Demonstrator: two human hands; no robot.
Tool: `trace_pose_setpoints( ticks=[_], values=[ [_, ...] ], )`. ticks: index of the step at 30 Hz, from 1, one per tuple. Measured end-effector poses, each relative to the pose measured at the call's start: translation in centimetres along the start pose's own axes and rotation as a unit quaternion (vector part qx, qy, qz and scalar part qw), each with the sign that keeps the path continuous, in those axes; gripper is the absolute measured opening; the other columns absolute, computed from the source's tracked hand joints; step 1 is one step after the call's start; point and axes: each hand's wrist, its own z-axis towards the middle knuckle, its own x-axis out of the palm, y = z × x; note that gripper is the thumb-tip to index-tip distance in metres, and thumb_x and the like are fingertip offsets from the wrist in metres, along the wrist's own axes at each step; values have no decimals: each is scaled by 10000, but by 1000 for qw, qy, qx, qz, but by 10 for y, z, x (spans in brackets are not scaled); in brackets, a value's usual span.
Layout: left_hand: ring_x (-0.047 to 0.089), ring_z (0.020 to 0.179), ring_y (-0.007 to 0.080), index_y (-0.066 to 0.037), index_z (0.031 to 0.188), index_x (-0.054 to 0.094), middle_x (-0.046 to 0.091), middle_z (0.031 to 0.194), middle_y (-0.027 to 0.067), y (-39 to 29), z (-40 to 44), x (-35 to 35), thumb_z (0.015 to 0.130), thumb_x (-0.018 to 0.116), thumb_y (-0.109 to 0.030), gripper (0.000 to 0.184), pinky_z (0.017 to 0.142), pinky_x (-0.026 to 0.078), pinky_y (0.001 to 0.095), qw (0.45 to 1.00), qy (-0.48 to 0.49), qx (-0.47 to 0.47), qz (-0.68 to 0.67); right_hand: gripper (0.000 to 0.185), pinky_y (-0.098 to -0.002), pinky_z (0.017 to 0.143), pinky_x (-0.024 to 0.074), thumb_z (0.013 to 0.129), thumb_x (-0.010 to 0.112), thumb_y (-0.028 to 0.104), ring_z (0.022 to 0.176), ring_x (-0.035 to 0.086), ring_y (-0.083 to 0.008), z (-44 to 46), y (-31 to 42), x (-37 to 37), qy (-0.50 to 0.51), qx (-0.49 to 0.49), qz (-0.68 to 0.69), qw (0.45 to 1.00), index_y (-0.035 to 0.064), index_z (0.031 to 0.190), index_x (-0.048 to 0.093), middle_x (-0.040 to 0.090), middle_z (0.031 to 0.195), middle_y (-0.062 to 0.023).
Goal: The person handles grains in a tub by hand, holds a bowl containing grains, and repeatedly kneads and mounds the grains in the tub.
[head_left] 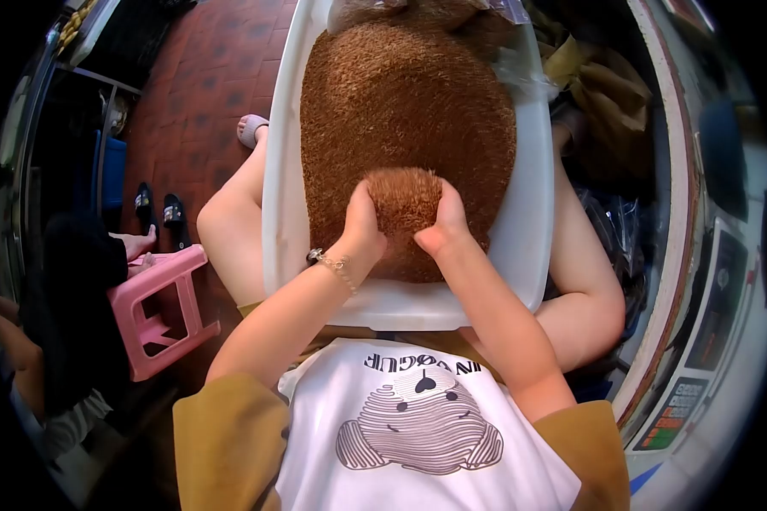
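A heap of small reddish-brown grains point(409, 94), too fine to name, fills much of a long white plastic tub point(375, 311) between my knees. Near the tub's close end, my left hand point(365, 223) and my right hand point(447, 220) are cupped on either side of a mound of the grains point(405, 198). Both thumbs show at the outer edges; the other fingers are hidden beneath the mound, whose top is blurred. A beaded bracelet point(339, 268) hangs on my left wrist.
Clear plastic bags point(520, 72) lie at the tub's far end and right rim. A pink stool point(158, 311) stands left, beside another person's leg point(64, 315). Slippers point(173, 210) rest on the red tiled floor point(209, 77). A scale with a keypad point(677, 413) is at right.
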Motion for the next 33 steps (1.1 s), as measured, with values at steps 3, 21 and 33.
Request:
trace_pose_setpoints(
  ticks=[3, 21, 33],
  values=[
    [544, 1014, 235, -45, 1063, 541, 575, 1099, 107, -24, -5, 31, 911, 309, -271, 358, 924, 413, 412, 995, 58, 71, -34, 337, -436, 841, 468, 900, 301, 240, 915, 588, -255, -11, 19, 39, 10, -76, 21, 997, 33, 988, 551, 606, 988, -112],
    [251, 1272, 372, 37, 1340, 239, 289, 1341, 265, -57, 29, -54, 845, 511, -289, 652, 1071, 178, 415, 731, -100, 309, 600, 365, -406, 993, 298, 838, 516, 211, 1143, 411, -322, 10, 86, -69, -152, -344, -637, 673, 45, 1163, 498, 476, 1173, -152],
    [82, 1306, 419, 3, 1379, 93, 72, 1414, 253, -10, 27, -48, 840, 522, -294, 750, 1025, 218, 538, 667, -134, 293, 672, 486, -466, 975, 288, 849, 526, 282, 1204, 264, -371, 23, 41, -70, -256, -279, -634, 674, 85, 1252, 337, 233, 1309, -167]
  ],
)
